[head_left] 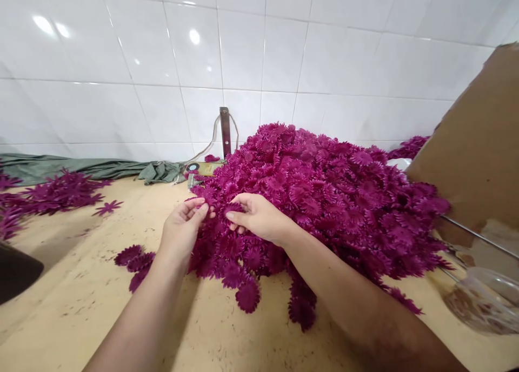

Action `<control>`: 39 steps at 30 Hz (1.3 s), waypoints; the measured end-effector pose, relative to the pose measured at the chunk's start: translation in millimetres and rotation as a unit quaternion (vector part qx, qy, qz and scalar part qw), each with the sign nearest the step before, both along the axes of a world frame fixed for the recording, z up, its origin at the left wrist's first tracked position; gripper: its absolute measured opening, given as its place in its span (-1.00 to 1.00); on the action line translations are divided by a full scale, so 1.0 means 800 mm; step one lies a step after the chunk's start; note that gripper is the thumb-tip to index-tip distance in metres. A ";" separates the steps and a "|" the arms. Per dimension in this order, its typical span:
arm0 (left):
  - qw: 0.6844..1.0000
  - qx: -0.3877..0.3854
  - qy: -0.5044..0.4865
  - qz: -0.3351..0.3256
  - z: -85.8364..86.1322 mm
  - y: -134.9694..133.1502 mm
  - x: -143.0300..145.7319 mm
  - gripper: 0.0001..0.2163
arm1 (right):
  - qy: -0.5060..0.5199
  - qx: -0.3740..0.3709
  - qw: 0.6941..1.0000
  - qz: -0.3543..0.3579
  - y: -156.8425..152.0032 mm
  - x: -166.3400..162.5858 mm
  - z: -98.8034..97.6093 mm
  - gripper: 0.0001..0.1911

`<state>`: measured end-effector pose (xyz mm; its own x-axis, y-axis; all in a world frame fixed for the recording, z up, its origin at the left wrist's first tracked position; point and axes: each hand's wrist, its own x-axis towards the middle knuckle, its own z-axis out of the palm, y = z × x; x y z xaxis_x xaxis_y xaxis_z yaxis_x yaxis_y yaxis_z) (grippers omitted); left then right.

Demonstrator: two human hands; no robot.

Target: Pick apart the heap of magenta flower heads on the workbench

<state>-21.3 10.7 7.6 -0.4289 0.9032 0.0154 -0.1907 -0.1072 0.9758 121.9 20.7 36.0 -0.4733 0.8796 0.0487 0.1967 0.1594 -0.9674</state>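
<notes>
A large heap of magenta fabric flower pieces [324, 183] with toothed petal edges lies in front of both hands. My right hand [259, 218] is closed at the heap's near left side, pinching a magenta flower piece [234, 206] between thumb and fingers. Just left of it, my left hand [184, 223] has its thumb pressed to its fingers. Whatever it may hold is too small to make out. Several loose flower pieces [140, 261] lie beside my left forearm, and one flower piece [247, 295] rests at the heap's front edge.
Flat star-shaped magenta pieces [65, 191] are piled at the left, near a green cloth [93, 167] along the white tiled wall [251, 53]. A metal strip [225, 131] with a cord leans there. Cardboard [466, 145], a thin rod [482, 237] and a clear plastic tub [482, 301] stand right.
</notes>
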 end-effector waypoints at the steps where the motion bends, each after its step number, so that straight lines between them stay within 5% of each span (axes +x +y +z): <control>1: 0.999 0.005 0.031 -0.010 -0.003 0.001 0.003 -0.74 | 0.009 -0.009 1.000 -0.024 0.002 -0.001 -0.001 -0.93; 9: 0.951 0.104 0.276 0.096 -0.009 -0.004 0.000 -0.70 | -0.055 0.072 0.992 -0.088 0.012 0.000 -0.007 -0.69; 17: 0.920 0.141 0.365 -0.028 -0.002 -0.022 0.030 -0.68 | -0.061 0.114 0.987 -0.098 0.017 -0.001 -0.018 -0.60; 22: 0.828 0.145 0.542 -0.006 -0.010 -0.017 0.021 -0.71 | -0.064 0.107 0.989 -0.074 0.020 -0.004 -0.028 -0.66; 25: 0.801 0.144 0.581 0.027 -0.011 -0.017 0.015 -0.73 | -0.051 0.086 0.994 -0.044 0.016 -0.007 -0.029 -0.79; 31: 0.857 0.108 0.499 0.075 -0.005 -0.019 0.009 -0.82 | -0.002 0.065 0.998 0.013 0.000 -0.010 -0.012 -0.84; 36: 0.963 0.045 0.261 0.055 -0.006 -0.009 0.010 -0.83 | -0.037 0.077 0.996 0.038 -0.006 -0.009 -0.004 -0.82; 39: 0.993 0.017 0.118 0.025 -0.006 -0.003 0.013 -0.79 | -0.055 0.088 0.994 0.043 -0.008 -0.008 -0.004 -0.83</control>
